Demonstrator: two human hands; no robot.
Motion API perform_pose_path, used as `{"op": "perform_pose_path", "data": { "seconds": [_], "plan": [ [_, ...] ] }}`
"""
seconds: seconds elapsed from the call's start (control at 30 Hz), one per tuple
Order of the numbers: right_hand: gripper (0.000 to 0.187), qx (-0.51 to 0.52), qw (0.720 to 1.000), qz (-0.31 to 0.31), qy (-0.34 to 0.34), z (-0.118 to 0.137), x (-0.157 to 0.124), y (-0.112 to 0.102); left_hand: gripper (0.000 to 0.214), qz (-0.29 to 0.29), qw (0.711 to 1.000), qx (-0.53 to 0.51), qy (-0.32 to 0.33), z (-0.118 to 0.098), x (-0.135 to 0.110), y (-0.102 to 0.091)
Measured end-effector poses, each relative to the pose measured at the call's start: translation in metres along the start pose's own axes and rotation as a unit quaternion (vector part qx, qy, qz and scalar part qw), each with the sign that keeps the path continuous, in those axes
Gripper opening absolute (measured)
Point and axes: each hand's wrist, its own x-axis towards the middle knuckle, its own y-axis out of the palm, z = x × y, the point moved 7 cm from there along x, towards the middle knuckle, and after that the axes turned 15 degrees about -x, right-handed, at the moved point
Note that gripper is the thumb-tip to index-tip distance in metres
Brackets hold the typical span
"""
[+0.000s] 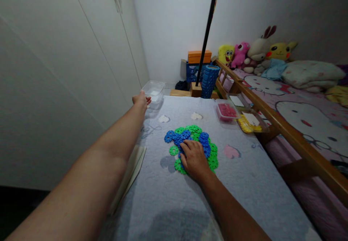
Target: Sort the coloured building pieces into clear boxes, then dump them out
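A loose pile of snowflake discs lies mid-table, with blue discs [178, 138] on top and green discs [213, 157] around and under them. My right hand [194, 158] rests palm down on the pile, fingers slightly bent and touching the blue discs; what lies under the palm is hidden. Stretched far forward, my left hand [141, 99] is at the near left side of a clear plastic box [157, 88] by the table's far left corner. Its fingers curl at the box's wall and appear to grip it. No discs show inside this box.
At the right edge stand a clear box of pink pieces [227, 111] and a tray of yellow pieces [248, 121]. A wooden bed rail [272, 134] runs along the right, a white wardrobe [81, 70] along the left. A black pole [208, 30] rises behind the table.
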Motion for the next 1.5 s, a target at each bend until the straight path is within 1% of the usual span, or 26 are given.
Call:
{"op": "perform_pose_path", "data": {
  "seconds": [0.07, 0.13, 0.17, 0.23, 0.3, 0.33, 0.37, 0.4, 0.43, 0.47, 0.5, 0.53, 0.57, 0.6, 0.67, 0.77, 0.83, 0.9, 0.97, 1.03, 1.13, 1.2, 1.27, 1.33, 1.4, 1.5],
  "plan": [
    [0.035, 0.0, 1.0, 0.0, 0.0, 0.0, 0.0, 0.001, 0.02, 0.002, 0.999, 0.047, 0.008, -0.001, -0.005, -0.005],
    [0.036, 0.004, 1.0, -0.001, 0.002, -0.001, 0.001, 0.001, 0.023, 0.034, 0.99, 0.125, 0.052, -0.002, -0.016, -0.006],
    [0.036, 0.007, 1.0, -0.002, 0.004, -0.001, 0.001, 0.001, 0.025, 0.077, 0.976, 0.179, 0.093, -0.002, -0.026, -0.003],
    [0.033, 0.017, 1.0, -0.004, 0.009, -0.003, 0.002, 0.001, 0.026, 0.144, 0.957, 0.218, 0.122, 0.012, -0.052, -0.004],
    [0.027, 0.023, 1.0, -0.003, 0.016, -0.006, 0.003, -0.001, 0.027, 0.225, 0.93, 0.256, 0.139, 0.034, -0.087, -0.007],
    [0.023, 0.023, 1.0, -0.001, 0.02, -0.008, 0.004, -0.002, 0.027, 0.273, 0.909, 0.278, 0.148, 0.047, -0.107, -0.009],
    [0.02, 0.021, 0.999, 0.003, 0.025, -0.01, 0.004, -0.002, 0.028, 0.355, 0.85, 0.34, 0.193, 0.061, -0.132, -0.008],
    [0.017, 0.017, 0.999, 0.006, 0.03, -0.013, 0.004, -0.003, 0.033, 0.414, 0.784, 0.399, 0.236, 0.075, -0.157, -0.01],
    [0.015, 0.013, 0.999, 0.009, 0.035, -0.017, 0.004, -0.003, 0.04, 0.445, 0.729, 0.448, 0.265, 0.088, -0.178, -0.016],
    [0.014, 0.009, 0.999, 0.011, 0.04, -0.02, 0.004, -0.004, 0.046, 0.459, 0.686, 0.488, 0.282, 0.099, -0.194, -0.024],
    [0.014, 0.006, 0.999, 0.012, 0.046, -0.025, 0.004, -0.005, 0.049, 0.471, 0.651, 0.523, 0.286, 0.109, -0.208, -0.032],
    [0.014, 0.004, 0.999, 0.013, 0.051, -0.029, 0.003, -0.005, 0.051, 0.479, 0.623, 0.551, 0.281, 0.117, -0.218, -0.04],
    [0.015, 0.004, 0.998, 0.015, 0.055, -0.033, 0.003, -0.005, 0.054, 0.483, 0.603, 0.571, 0.278, 0.122, -0.226, -0.047],
    [0.016, 0.003, 0.998, 0.018, 0.06, -0.037, 0.002, -0.005, 0.056, 0.481, 0.59, 0.586, 0.276, 0.125, -0.233, -0.053],
    [0.018, -0.004, 0.997, 0.027, 0.07, -0.047, 0.0, -0.004, 0.063, 0.471, 0.579, 0.605, 0.276, 0.126, -0.243, -0.065],
    [0.023, -0.016, 0.995, 0.037, 0.086, -0.063, -0.002, -0.004, 0.071, 0.453, 0.574, 0.621, 0.284, 0.125, -0.257, -0.08],
    [0.025, -0.001, 0.996, 0.033, 0.086, -0.077, -0.004, -0.006, 0.075, 0.451, 0.57, 0.624, 0.286, 0.125, -0.267, -0.089],
    [0.025, 0.032, 0.996, 0.012, 0.083, -0.096, -0.006, -0.013, 0.078, 0.451, 0.568, 0.624, 0.29, 0.125, -0.276, -0.096],
    [0.024, 0.055, 0.994, -0.027, 0.093, -0.124, -0.007, -0.023, 0.078, 0.452, 0.566, 0.62, 0.302, 0.124, -0.283, -0.1],
    [0.024, 0.042, 0.989, -0.064, 0.127, -0.157, -0.009, -0.034, 0.077, 0.465, 0.559, 0.609, 0.318, 0.125, -0.29, -0.1],
    [0.026, 0.005, 0.98, -0.092, 0.177, -0.203, -0.007, -0.041, 0.075, 0.51, 0.54, 0.584, 0.327, 0.132, -0.301, -0.094],
    [0.028, -0.013, 0.976, -0.092, 0.198, -0.223, -0.002, -0.04, 0.073, 0.538, 0.529, 0.571, 0.323, 0.138, -0.308, -0.088],
    [0.03, -0.028, 0.973, -0.092, 0.211, -0.236, 0.005, -0.036, 0.073, 0.547, 0.525, 0.568, 0.321, 0.142, -0.313, -0.082],
    [0.035, -0.044, 0.97, -0.098, 0.22, -0.243, 0.015, -0.034, 0.073, 0.531, 0.534, 0.575, 0.32, 0.143, -0.312, -0.078],
    [0.039, -0.056, 0.968, -0.104, 0.222, -0.246, 0.026, -0.032, 0.072, 0.502, 0.551, 0.587, 0.317, 0.141, -0.307, -0.076],
    [0.036, -0.056, 0.966, -0.104, 0.232, -0.25, 0.042, -0.029, 0.071, 0.454, 0.581, 0.6, 0.309, 0.135, -0.295, -0.077]
  ]
}}
